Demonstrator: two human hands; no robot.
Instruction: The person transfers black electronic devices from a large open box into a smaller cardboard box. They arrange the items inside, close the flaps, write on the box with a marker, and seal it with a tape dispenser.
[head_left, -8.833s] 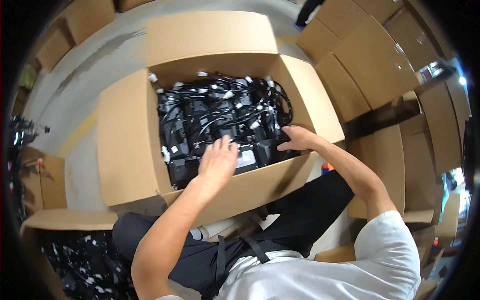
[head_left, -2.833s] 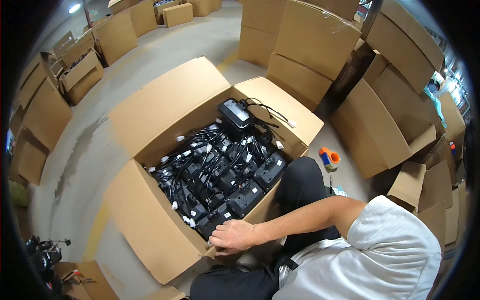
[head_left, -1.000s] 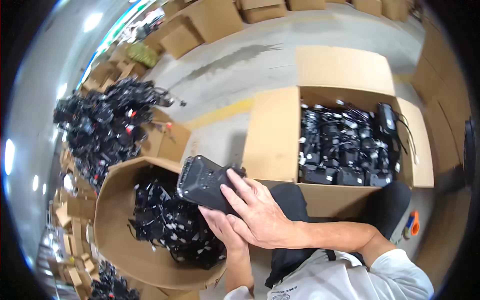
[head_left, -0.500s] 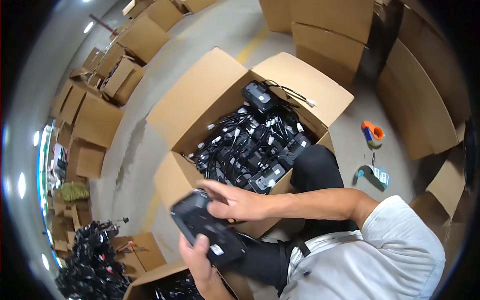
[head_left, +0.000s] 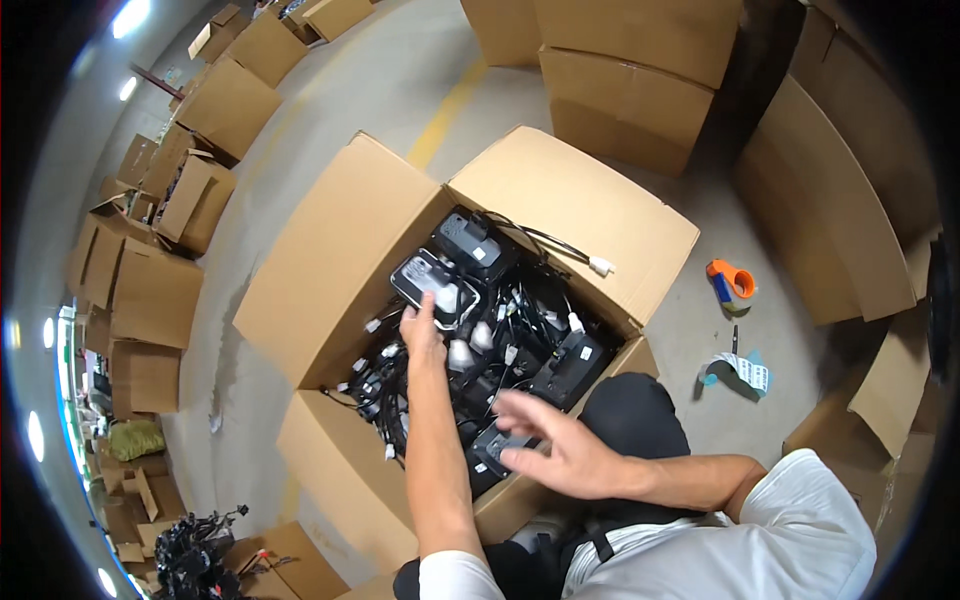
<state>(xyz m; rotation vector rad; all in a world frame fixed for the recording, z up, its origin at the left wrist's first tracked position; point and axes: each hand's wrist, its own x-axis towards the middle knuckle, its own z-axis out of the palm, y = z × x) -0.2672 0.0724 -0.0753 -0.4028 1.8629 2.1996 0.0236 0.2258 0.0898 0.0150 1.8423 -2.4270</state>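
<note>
My left hand reaches into the open cardboard box and grips the near edge of a black plastic unit, a flat rounded case with a pale part on its face. This unit lies against the box's far left wall, beside another black unit with a cable and white plug. Over the box's near side, my right hand is open and holds nothing, its fingers slightly blurred. Below both hands are several black units and tangled black cables with white plugs.
Right of the box, an orange and blue tape dispenser and a roll with printed labels lie on the floor. Tall cardboard boxes stand behind and to the right. At lower left is a heap of black parts.
The black unit has gone from above my lap into the box's far left part, carried by my left hand. My right hand has let go and moved right. The view has shifted.
</note>
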